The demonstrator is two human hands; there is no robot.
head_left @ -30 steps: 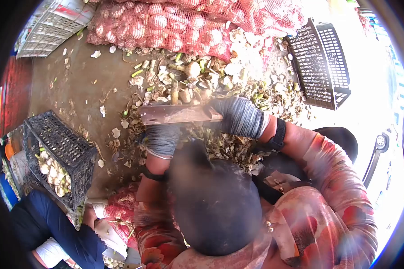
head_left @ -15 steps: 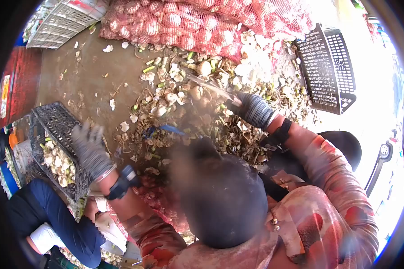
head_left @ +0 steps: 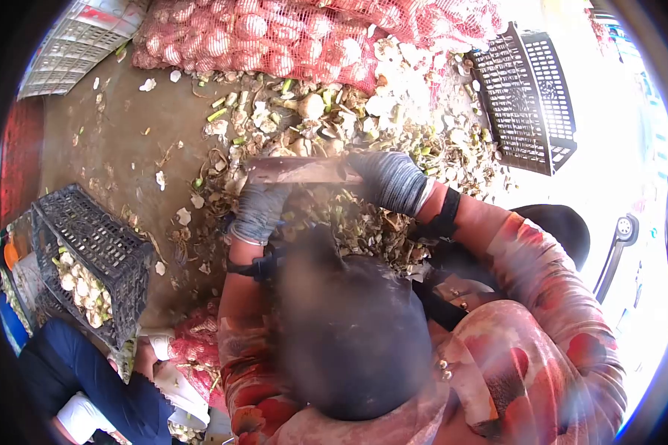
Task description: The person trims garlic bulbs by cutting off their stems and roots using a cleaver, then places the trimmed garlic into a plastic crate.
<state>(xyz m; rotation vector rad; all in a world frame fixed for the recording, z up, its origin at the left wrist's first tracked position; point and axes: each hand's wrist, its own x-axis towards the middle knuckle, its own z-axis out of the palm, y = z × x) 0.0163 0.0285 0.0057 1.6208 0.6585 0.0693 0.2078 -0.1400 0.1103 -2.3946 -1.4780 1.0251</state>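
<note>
My right hand [head_left: 393, 182], in a grey glove, is closed on one end of a flat brownish tool [head_left: 297, 170], which lies level across the space between my hands. Just under the tool's other end is my left hand [head_left: 260, 211], gloved too, its fingers hidden behind the tool and blurred. Whether it holds anything does not show. Beyond the tool lies a pile of garlic bulbs, cut stems and dry peelings [head_left: 453, 141]. A pale bulb [head_left: 312, 106] rests on that pile.
Red mesh sacks of garlic [head_left: 252, 41] lie at the top. A black crate [head_left: 516, 100] stands at upper right, another [head_left: 96, 237] with garlic at left. A grey crate [head_left: 82, 44] is at upper left. Another person's dark-clothed leg [head_left: 89, 371] shows at lower left.
My left hand, spread beside the left crate half a second ago, is back by the tool. The tool has turned from slanting to level. The view has shifted slightly.
</note>
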